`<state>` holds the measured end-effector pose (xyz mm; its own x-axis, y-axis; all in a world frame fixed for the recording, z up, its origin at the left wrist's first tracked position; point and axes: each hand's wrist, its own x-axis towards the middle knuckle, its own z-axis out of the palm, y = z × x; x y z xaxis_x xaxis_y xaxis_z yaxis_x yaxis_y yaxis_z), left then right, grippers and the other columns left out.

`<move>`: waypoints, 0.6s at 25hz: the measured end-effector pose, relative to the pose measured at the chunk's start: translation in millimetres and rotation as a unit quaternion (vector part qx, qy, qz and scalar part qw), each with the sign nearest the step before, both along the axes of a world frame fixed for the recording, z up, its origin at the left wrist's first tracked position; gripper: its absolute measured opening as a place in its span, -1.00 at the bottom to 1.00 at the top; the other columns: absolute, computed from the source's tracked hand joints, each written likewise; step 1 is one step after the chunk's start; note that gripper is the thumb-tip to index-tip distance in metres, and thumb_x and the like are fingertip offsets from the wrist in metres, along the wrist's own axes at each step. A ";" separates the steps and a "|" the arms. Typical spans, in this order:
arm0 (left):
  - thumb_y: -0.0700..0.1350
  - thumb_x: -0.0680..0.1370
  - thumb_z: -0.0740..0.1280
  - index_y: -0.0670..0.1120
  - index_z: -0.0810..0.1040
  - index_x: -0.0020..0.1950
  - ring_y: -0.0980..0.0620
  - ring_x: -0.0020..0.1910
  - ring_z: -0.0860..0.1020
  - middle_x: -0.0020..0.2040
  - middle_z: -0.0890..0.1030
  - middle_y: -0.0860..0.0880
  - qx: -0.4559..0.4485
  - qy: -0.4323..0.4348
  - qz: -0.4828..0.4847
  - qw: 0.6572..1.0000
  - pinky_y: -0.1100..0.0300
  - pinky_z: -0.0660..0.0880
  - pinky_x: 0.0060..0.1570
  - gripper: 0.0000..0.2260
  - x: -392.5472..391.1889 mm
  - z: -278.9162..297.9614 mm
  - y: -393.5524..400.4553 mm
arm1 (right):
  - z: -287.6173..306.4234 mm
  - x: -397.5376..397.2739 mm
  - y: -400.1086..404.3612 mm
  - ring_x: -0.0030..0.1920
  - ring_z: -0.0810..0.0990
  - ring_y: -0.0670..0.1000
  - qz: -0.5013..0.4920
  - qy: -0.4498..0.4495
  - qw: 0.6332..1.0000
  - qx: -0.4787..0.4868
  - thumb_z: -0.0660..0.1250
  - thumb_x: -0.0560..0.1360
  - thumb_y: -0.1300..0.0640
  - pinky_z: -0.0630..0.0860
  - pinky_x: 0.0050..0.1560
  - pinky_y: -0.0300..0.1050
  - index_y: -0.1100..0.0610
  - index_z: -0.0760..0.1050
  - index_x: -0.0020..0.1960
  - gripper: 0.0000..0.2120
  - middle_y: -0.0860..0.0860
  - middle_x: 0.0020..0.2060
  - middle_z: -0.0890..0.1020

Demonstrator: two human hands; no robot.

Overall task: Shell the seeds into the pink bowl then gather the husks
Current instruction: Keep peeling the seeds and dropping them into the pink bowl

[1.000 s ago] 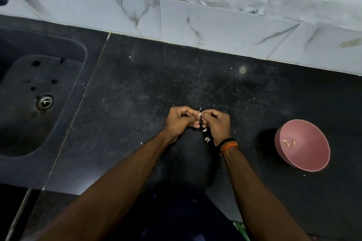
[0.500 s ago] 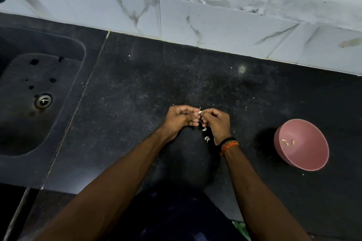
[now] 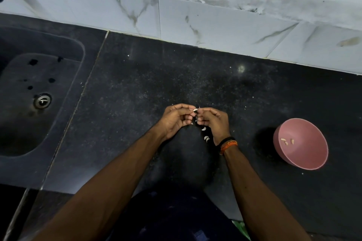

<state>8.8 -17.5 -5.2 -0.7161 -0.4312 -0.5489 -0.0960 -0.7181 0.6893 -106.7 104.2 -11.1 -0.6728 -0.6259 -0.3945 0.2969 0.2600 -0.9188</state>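
Fingertips [image 3: 191, 111] of both hands on seed [image 3: 195, 110]

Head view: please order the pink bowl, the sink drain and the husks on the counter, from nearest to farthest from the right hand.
1. Husks: on the black counter, just beside the right hand, near its wrist.
2. Pink bowl: on the counter, off to the right side.
3. Sink drain: in the sink, far to the left, beyond the left hand.

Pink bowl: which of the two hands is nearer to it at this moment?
Right. The right hand is just left of the pink bowl, with bare counter between them. The left hand is farther left, beyond the right hand; their fingertips meet on a seed.
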 end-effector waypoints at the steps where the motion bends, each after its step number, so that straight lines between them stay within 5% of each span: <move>1: -0.39 0.54 0.32 -0.29 0.64 0.05 0.08 -0.35 0.57 -0.25 0.64 -0.15 -0.003 -0.003 0.000 1.000 0.25 0.53 -0.32 -0.85 -0.3 0.5 0.0 | -0.1 0.4 0.0 -0.27 0.62 0.00 0.001 0.008 1.000 -0.001 0.40 0.57 0.26 0.60 -0.22 -0.15 0.30 0.68 -0.05 -0.88 0.15 -0.25 0.68; 15: -0.38 0.53 0.38 -0.30 0.63 0.01 0.01 -0.30 0.62 -0.21 0.68 -0.20 -0.082 0.009 0.016 0.996 0.24 0.59 -0.27 -0.91 -2.4 -1.0 8.9 | -0.2 1.3 1.6 -0.28 0.60 0.00 0.004 0.009 1.000 -0.026 0.38 0.53 0.34 0.58 -0.24 -0.19 0.26 0.69 -0.10 -0.89 0.18 -0.25 0.68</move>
<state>6.4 -8.7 -6.2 -0.7091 -0.5372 -0.4567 -0.0615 -0.5981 0.7990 -105.4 105.8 -11.3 -0.6743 -0.6505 -0.3494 0.2783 0.2144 -0.9363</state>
